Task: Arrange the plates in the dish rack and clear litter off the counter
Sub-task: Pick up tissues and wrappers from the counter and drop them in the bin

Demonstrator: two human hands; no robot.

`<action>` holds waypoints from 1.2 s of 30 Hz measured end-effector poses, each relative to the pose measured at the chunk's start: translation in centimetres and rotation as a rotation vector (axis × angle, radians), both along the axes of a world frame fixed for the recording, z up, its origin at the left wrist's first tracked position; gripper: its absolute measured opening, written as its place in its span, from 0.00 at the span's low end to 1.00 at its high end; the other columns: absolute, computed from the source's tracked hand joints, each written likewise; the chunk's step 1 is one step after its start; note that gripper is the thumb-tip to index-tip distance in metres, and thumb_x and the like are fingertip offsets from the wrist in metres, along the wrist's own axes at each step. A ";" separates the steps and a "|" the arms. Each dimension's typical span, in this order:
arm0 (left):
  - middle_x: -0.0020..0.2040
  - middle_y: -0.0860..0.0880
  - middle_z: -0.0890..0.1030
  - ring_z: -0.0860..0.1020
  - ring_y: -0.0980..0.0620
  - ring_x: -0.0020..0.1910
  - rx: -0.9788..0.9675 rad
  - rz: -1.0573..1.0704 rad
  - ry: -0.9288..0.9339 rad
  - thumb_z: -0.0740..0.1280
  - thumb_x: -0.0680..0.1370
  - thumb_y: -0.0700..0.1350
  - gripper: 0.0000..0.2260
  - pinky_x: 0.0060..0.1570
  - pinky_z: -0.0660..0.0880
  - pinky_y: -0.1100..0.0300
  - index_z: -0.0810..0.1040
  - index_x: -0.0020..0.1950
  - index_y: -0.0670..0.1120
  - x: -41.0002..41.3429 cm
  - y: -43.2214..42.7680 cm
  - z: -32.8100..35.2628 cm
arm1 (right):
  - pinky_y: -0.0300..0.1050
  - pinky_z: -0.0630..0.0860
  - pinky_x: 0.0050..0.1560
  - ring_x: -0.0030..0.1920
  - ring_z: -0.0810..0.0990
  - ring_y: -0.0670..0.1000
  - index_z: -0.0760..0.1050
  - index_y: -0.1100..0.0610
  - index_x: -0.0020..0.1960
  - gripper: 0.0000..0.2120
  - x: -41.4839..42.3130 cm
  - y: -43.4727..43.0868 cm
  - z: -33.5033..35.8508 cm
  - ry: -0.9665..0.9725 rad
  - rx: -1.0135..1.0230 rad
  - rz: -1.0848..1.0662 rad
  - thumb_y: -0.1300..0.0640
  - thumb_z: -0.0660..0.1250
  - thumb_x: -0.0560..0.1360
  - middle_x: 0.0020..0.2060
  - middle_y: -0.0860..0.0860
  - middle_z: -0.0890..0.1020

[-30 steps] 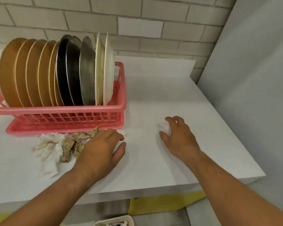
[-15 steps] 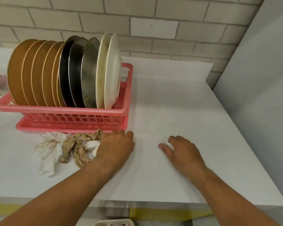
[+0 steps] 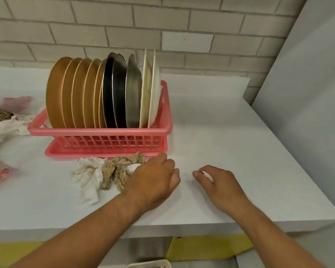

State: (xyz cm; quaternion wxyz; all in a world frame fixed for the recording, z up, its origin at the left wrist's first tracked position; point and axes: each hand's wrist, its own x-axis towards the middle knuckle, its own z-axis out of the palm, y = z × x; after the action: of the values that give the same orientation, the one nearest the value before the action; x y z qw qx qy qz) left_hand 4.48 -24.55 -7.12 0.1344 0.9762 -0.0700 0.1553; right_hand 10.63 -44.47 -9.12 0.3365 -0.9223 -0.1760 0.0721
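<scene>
A pink dish rack (image 3: 104,131) on the white counter (image 3: 230,132) holds several brown plates (image 3: 74,93), dark and steel plates (image 3: 120,91) and two cream plates (image 3: 151,93), all standing on edge. In front of the rack lies a heap of crumpled white and brown paper tissues (image 3: 104,173). My left hand (image 3: 153,180) rests curled on the right end of that heap, fingers closed over a white tissue. My right hand (image 3: 219,182) lies on the counter just to the right, fingers closed on a small white scrap of paper (image 3: 207,175).
More crumpled paper and pink plastic wrap (image 3: 6,117) lie at the far left of the counter. A grey wall panel (image 3: 307,93) bounds the counter on the right. A brick wall runs behind. A white bin rim (image 3: 149,265) shows below the counter edge.
My right hand has closed on the white scrap and slid left toward my left hand. My left hand has curled tighter over the tissue heap. The view has shifted, showing more litter at the left.
</scene>
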 end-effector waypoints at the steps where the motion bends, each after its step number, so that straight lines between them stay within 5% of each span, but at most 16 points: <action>1: 0.40 0.53 0.67 0.68 0.52 0.37 -0.023 0.051 -0.017 0.54 0.78 0.56 0.16 0.35 0.71 0.55 0.73 0.43 0.47 -0.7 1.5 0.4 | 0.41 0.76 0.44 0.41 0.79 0.43 0.77 0.45 0.45 0.17 -0.7 1.5 0.2 -0.007 -0.006 -0.006 0.35 0.58 0.76 0.39 0.41 0.82; 4: 0.41 0.54 0.72 0.72 0.53 0.38 -0.094 0.130 -0.058 0.60 0.76 0.58 0.13 0.36 0.70 0.59 0.78 0.46 0.50 -3.4 6.2 1.3 | 0.42 0.73 0.35 0.36 0.77 0.44 0.73 0.45 0.43 0.19 -2.9 6.6 0.7 -0.046 -0.049 -0.003 0.30 0.58 0.72 0.34 0.44 0.79; 9: 0.36 0.57 0.72 0.73 0.55 0.34 -0.192 0.188 -0.055 0.59 0.77 0.56 0.09 0.31 0.64 0.64 0.70 0.39 0.55 -7.3 12.8 1.6 | 0.43 0.65 0.30 0.37 0.75 0.50 0.70 0.46 0.47 0.19 -5.1 13.1 0.7 -0.061 -0.289 0.043 0.31 0.59 0.70 0.39 0.46 0.77; 12: 0.49 0.53 0.83 0.79 0.51 0.44 -0.199 0.195 0.009 0.60 0.79 0.53 0.09 0.41 0.71 0.63 0.78 0.55 0.55 -8.8 14.8 0.8 | 0.45 0.66 0.34 0.39 0.73 0.53 0.71 0.49 0.51 0.13 -5.8 13.9 0.4 -0.076 -0.375 0.024 0.41 0.58 0.77 0.45 0.51 0.80; 15: 0.55 0.51 0.82 0.79 0.50 0.50 -0.163 0.144 0.051 0.59 0.80 0.49 0.10 0.51 0.74 0.59 0.78 0.58 0.53 -9.3 15.5 -0.3 | 0.46 0.69 0.34 0.38 0.74 0.52 0.70 0.49 0.48 0.10 -6.0 13.6 1.4 -0.145 -0.304 0.022 0.44 0.56 0.76 0.43 0.51 0.79; 19: 0.50 0.53 0.80 0.77 0.52 0.45 -0.160 0.104 0.084 0.56 0.81 0.48 0.11 0.47 0.74 0.59 0.77 0.55 0.52 -8.5 14.8 -0.8 | 0.43 0.64 0.30 0.36 0.74 0.47 0.69 0.47 0.42 0.10 -5.6 13.1 3.9 -0.229 -0.198 0.009 0.42 0.57 0.77 0.36 0.44 0.75; 22: 0.48 0.53 0.79 0.76 0.52 0.44 -0.170 0.099 0.083 0.56 0.81 0.50 0.11 0.46 0.74 0.56 0.78 0.55 0.51 -7.4 13.7 -0.7 | 0.41 0.63 0.28 0.32 0.73 0.46 0.65 0.48 0.34 0.12 -5.3 11.8 5.3 -0.224 -0.095 -0.054 0.50 0.61 0.76 0.32 0.45 0.74; 27: 0.47 0.54 0.76 0.74 0.52 0.44 -0.190 0.060 0.085 0.59 0.81 0.45 0.10 0.45 0.70 0.61 0.79 0.57 0.49 -6.1 11.6 -0.6 | 0.42 0.71 0.25 0.34 0.77 0.49 0.69 0.46 0.44 0.08 -5.1 8.3 5.4 -0.092 0.042 -0.168 0.59 0.60 0.77 0.38 0.48 0.78; 30: 0.56 0.51 0.80 0.77 0.50 0.52 -0.139 0.050 0.137 0.62 0.79 0.40 0.13 0.52 0.75 0.57 0.78 0.61 0.49 -5.5 10.3 -0.7 | 0.40 0.77 0.31 0.41 0.80 0.45 0.75 0.42 0.50 0.19 -5.2 6.6 4.8 -0.029 0.121 -0.125 0.65 0.56 0.77 0.43 0.44 0.80; 33: 0.54 0.52 0.81 0.78 0.50 0.48 -0.077 0.122 0.155 0.60 0.80 0.48 0.09 0.46 0.76 0.56 0.76 0.57 0.52 -5.1 9.5 -0.7 | 0.34 0.76 0.32 0.39 0.80 0.38 0.80 0.45 0.43 0.22 -5.4 5.9 4.0 0.030 0.153 -0.100 0.68 0.55 0.77 0.40 0.43 0.82; 36: 0.54 0.54 0.79 0.78 0.51 0.50 -0.041 0.215 0.268 0.60 0.74 0.66 0.23 0.40 0.71 0.58 0.70 0.62 0.54 -4.7 8.9 -1.2 | 0.32 0.74 0.32 0.36 0.78 0.39 0.78 0.47 0.41 0.14 -5.4 5.9 3.3 0.039 0.133 -0.112 0.63 0.59 0.76 0.36 0.42 0.81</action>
State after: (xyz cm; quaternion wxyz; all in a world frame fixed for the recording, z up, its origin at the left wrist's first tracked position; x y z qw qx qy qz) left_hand -0.24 -15.64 -8.29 0.1449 0.9871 0.0564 0.0384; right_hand 5.18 -38.61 -5.81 0.4037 -0.9048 -0.1219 0.0593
